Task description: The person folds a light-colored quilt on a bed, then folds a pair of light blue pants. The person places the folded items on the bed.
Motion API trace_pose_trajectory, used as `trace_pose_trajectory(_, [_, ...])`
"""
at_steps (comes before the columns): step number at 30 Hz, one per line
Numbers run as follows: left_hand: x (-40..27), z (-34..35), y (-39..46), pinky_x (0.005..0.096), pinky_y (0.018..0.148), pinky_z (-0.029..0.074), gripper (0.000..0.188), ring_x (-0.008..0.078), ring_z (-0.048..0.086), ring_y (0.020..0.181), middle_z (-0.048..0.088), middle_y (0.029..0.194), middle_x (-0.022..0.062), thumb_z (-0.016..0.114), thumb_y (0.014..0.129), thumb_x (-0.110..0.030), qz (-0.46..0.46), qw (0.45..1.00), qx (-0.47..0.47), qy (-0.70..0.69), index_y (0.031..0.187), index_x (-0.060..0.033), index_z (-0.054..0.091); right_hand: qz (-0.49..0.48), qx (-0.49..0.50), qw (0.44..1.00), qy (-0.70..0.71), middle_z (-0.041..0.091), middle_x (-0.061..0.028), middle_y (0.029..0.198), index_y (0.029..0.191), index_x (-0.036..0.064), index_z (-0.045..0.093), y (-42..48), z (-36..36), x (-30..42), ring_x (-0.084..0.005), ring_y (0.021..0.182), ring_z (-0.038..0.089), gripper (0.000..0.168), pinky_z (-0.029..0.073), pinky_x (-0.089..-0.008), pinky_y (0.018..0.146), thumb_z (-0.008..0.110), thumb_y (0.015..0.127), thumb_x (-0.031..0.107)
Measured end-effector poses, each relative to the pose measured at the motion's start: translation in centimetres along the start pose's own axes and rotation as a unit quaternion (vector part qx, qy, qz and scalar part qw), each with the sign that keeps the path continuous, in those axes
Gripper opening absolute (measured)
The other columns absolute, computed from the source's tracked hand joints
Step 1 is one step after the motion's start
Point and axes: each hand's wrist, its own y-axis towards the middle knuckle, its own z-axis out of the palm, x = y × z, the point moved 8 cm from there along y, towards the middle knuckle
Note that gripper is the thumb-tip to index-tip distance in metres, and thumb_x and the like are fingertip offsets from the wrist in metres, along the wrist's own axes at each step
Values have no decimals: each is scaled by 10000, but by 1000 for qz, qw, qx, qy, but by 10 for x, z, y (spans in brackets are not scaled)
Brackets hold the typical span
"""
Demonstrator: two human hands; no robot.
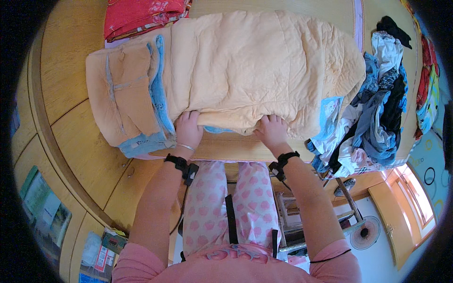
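Note:
A thick peach-coloured quilt (pixel 244 67) with a blue patterned reverse lies partly folded on a flat wooden surface (pixel 230 145). My left hand (pixel 189 129) grips its near edge, close to the folded left end. Further right along that edge, my right hand (pixel 272 131) has its fingers curled into the fabric. The left end is doubled over and shows tape-like strips and a blue border (pixel 160 78). Some blue lining also shows under the right side. My fingertips are hidden in the cloth folds.
A mixed pile of clothes (pixel 375 116) lies right of the quilt. Folded red floral bedding (pixel 145 17) is at the upper left. Wooden cabinets (pixel 67 131) line the left. A metal-legged stool or chair (pixel 290 219) and a fan (pixel 365 232) stand at the lower right.

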Motion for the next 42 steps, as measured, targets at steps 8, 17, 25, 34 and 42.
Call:
trace_pose_trajectory(8, [19, -59, 13, 428, 742, 508, 291, 375, 630, 849, 651, 876, 196, 678, 745, -135, -88, 976, 63, -187, 999, -27, 586, 405, 124, 463, 778, 606, -82, 846, 955, 35, 580, -11, 19, 16, -176, 775, 585, 442, 482, -287, 638, 570, 914, 475])
trace_pose_trajectory(17, [2, -68, 5, 440, 723, 462, 195, 377, 561, 837, 575, 841, 184, 670, 725, -66, -11, 995, 5, -102, 859, -28, 534, 272, -116, 410, 863, 637, -71, 870, 905, 50, 611, 24, -44, -6, -176, 804, 605, 118, 499, -337, 724, 549, 883, 147])
trace_pose_trajectory(25, [-5, -36, 2, 423, 777, 422, 231, 353, 527, 905, 541, 906, 146, 610, 705, -2, 20, 998, 5, -53, 915, -63, 538, 185, -219, 639, 714, 634, -33, 926, 947, 55, 614, -35, -29, -44, -174, 868, 591, 131, 451, -312, 812, 589, 852, 142])
trace_pose_trajectory(34, [-2, 41, -38, 437, 824, 417, 256, 289, 524, 1005, 528, 1023, 87, 564, 787, -114, 87, 966, 148, 195, 1040, -158, 560, 270, -111, 273, 917, 629, -28, 1028, 1108, 125, 564, -44, 70, -68, -177, 946, 594, 282, 450, -329, 834, 552, 940, 352])
trace_pose_trajectory(42, [30, 43, -11, 434, 815, 494, 265, 331, 599, 997, 566, 1091, 93, 609, 808, -142, 7, 932, 238, 274, 1062, -141, 534, 307, 131, 448, 830, 674, -42, 917, 1120, 132, 573, -32, 13, -61, -151, 694, 658, 386, 502, -256, 569, 522, 948, 474])
